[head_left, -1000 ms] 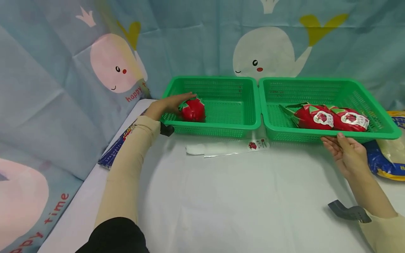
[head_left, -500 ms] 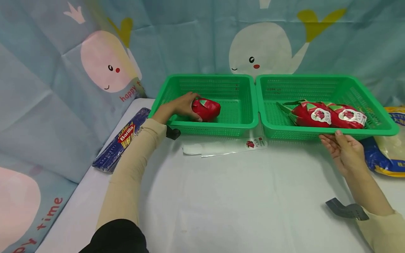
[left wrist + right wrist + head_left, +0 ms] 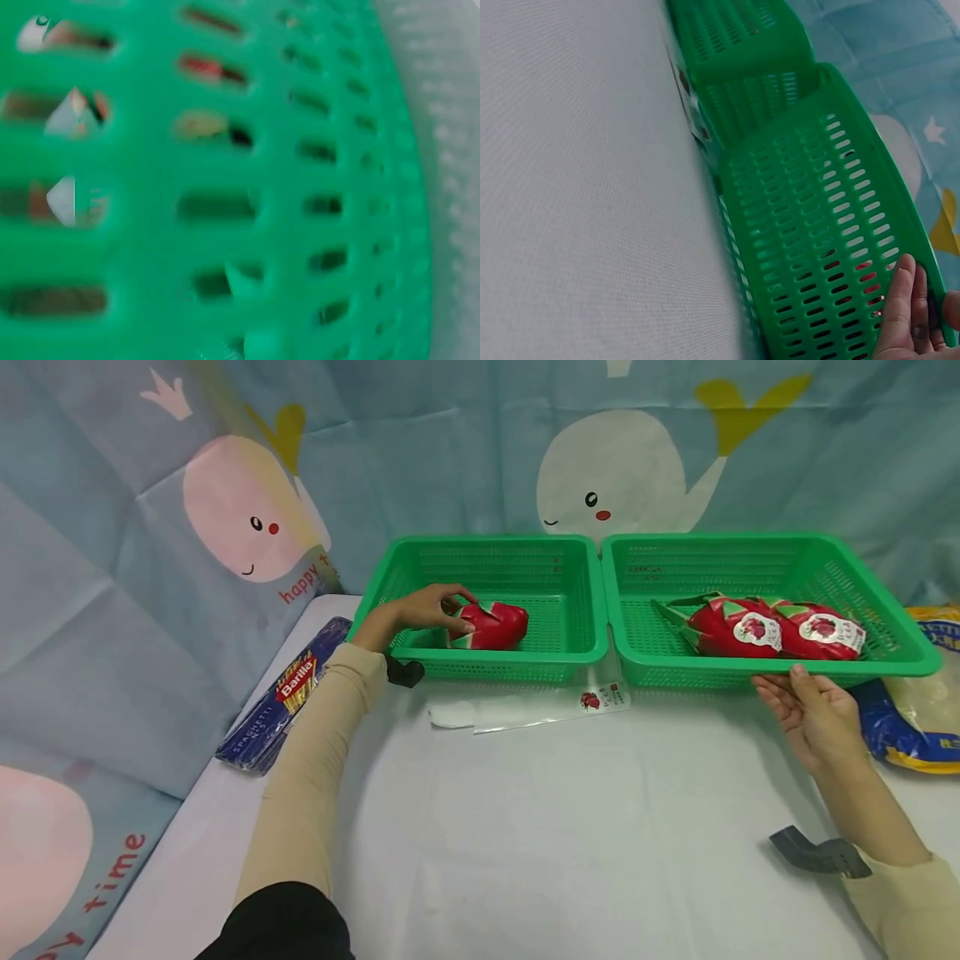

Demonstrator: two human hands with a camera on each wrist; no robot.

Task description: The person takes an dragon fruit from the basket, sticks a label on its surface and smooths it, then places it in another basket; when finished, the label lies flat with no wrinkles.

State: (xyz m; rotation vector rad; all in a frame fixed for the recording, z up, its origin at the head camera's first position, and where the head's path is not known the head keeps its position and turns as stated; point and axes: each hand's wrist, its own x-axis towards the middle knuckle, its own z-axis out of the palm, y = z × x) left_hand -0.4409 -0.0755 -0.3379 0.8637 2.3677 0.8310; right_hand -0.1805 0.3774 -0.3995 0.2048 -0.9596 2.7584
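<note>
In the left green basket [image 3: 495, 665] lies a red dragon fruit [image 3: 501, 627] with green scales, its narrow end to the right. My left hand [image 3: 420, 612] reaches over the basket's left side and grips the fruit's left end, thumb in front and fingers over the top. The left wrist view shows only slotted basket wall [image 3: 142, 217] up close, hiding that hand. At the right green basket [image 3: 697, 670], my right hand [image 3: 821, 718] holds the front rim, thumb above and fingers [image 3: 900, 304] along the outer wall. Two labelled dragon fruits [image 3: 738, 628] lie side by side inside it.
A clear packaging sleeve [image 3: 532, 708] with a dragon fruit print lies in front of the baskets. A blue spaghetti pack [image 3: 273, 706] is at the left table edge. A blue and yellow bag [image 3: 918, 727] sits at the right. A patterned curtain [image 3: 450, 468] hangs behind.
The left hand has closed around the dragon fruit, which has turned and shifted so its narrow end points right. The right hand stays on the basket rim. The head view has shifted slightly.
</note>
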